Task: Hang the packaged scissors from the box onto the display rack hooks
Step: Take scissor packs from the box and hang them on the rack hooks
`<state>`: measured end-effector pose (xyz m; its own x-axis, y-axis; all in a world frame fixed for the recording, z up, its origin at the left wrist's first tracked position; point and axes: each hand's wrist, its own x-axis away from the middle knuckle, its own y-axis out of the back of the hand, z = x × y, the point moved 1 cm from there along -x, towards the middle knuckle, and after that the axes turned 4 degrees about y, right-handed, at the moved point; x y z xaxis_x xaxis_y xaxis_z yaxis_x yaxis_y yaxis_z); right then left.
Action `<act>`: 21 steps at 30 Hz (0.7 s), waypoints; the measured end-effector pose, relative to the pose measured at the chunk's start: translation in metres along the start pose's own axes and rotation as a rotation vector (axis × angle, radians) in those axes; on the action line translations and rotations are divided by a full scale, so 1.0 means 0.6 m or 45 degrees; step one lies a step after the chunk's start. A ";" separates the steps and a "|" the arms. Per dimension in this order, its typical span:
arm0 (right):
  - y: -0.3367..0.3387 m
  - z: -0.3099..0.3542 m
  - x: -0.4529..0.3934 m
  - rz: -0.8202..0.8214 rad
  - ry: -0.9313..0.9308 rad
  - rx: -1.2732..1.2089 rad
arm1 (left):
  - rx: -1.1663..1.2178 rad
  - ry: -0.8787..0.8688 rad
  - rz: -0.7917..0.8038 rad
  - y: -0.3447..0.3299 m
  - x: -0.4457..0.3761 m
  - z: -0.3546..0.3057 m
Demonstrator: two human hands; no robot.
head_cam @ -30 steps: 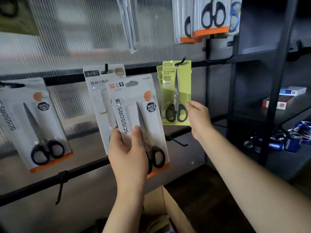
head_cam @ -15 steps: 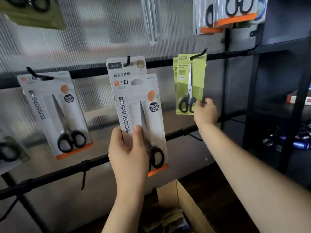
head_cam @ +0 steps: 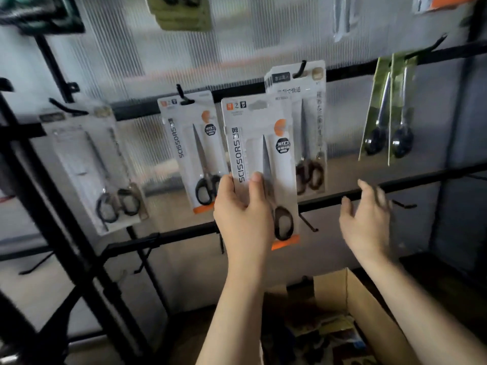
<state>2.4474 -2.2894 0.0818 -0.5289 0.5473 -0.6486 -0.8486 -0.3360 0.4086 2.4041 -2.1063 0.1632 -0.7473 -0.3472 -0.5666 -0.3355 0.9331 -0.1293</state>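
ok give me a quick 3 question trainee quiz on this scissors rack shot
1. True or false: the right hand is holding the green packs.
2. Which hand grips the white pack marked SCISSORS that is not on a hook? A) left hand B) right hand C) neither
3. Fill in: the cardboard box sits ____ the hands.

Key:
1. False; it is open, below and apart from them.
2. A.
3. Below.
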 end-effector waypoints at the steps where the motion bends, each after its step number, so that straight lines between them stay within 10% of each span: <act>1: -0.004 0.003 0.008 0.040 0.054 0.021 | -0.003 -0.004 -0.039 0.013 -0.012 -0.002; 21: -0.061 0.045 0.069 0.152 0.500 0.262 | -0.139 0.057 -0.211 0.092 -0.133 -0.034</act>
<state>2.4570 -2.2340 0.0572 -0.6186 0.1688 -0.7674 -0.7839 -0.1980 0.5884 2.4334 -2.0294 0.2178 -0.7004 -0.5013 -0.5080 -0.5146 0.8479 -0.1272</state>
